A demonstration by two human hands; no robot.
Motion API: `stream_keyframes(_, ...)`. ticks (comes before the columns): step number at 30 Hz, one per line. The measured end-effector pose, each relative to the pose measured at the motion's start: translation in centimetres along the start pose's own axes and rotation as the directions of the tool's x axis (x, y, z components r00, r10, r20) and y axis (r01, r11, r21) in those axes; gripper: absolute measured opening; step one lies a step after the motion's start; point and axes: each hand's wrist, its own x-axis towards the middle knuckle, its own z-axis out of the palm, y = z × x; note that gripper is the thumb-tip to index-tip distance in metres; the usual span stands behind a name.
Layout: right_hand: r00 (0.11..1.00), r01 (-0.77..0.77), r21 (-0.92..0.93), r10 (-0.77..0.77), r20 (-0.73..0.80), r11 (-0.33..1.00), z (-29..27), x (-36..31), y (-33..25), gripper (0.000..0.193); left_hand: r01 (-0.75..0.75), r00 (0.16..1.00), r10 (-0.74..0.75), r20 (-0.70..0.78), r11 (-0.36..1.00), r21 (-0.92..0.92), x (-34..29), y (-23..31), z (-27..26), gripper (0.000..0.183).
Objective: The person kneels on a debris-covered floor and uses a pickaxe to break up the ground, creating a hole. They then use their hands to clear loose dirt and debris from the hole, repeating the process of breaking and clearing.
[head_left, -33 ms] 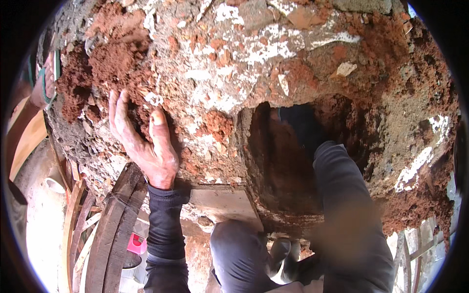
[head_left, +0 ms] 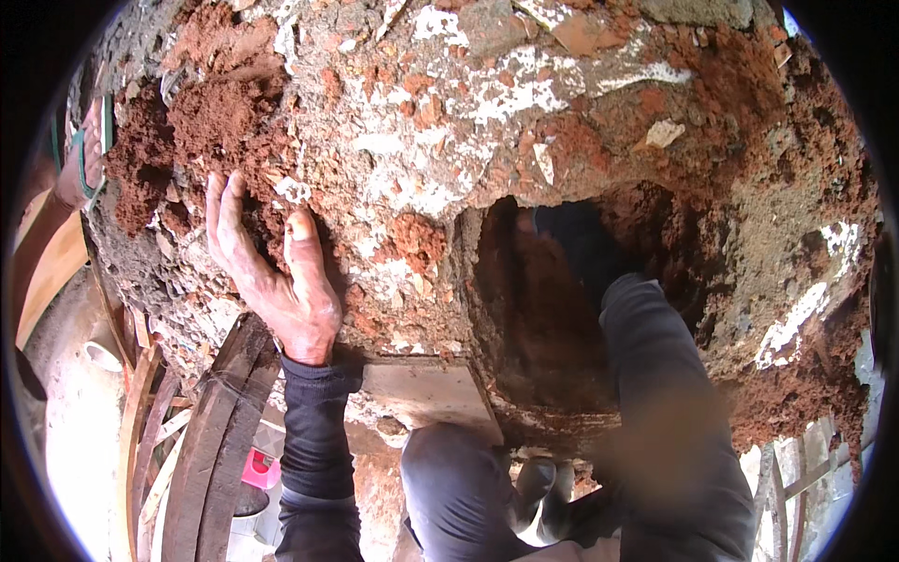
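My left hand (head_left: 279,272) rests on rough, broken ground with its fingers stretched and spread. Its fingertips lie beside a heap of loose red soil (head_left: 229,108), and nothing is held in it. On the right, my right arm reaches down into a squarish hole (head_left: 562,375) dug through the crust. Its dark sleeve (head_left: 585,244) runs into shadow below the rim. My right hand (head_left: 529,225) shows only dimly at the sleeve's end; its fingers, and anything in them, are hidden in the dark.
A flat pale slab (head_left: 426,389) lies along the hole's near left edge, by my knee (head_left: 454,478). Dark wooden beams (head_left: 220,421) stand at lower left. Another person's sandalled foot (head_left: 86,159) is at far left. More red soil (head_left: 796,403) edges the right side.
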Motion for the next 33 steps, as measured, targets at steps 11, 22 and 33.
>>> stream_keyframes(11, 0.997, -0.078, -0.273, 0.070, -0.036, 0.959, 0.9, -8.0, -2.5, 0.047, -0.015, 0.999, 0.015, -0.033, 1.000, -0.006, -0.3, -0.3, -0.2, 0.059)
stream_keyframes(22, 0.923, 0.075, -0.514, 0.135, 0.359, 0.854, -5.2, -28.8, -13.2, 0.056, -0.042, 0.998, 0.048, -0.047, 0.992, 0.122, 0.0, 0.7, -1.2, 0.055)
stream_keyframes(33, 0.852, -0.267, -0.796, 0.518, 0.068, 0.543, -1.6, -56.4, -8.8, 0.029, -0.047, 0.993, 0.058, -0.100, 0.993, 0.108, -0.2, 0.6, -1.3, 0.059)
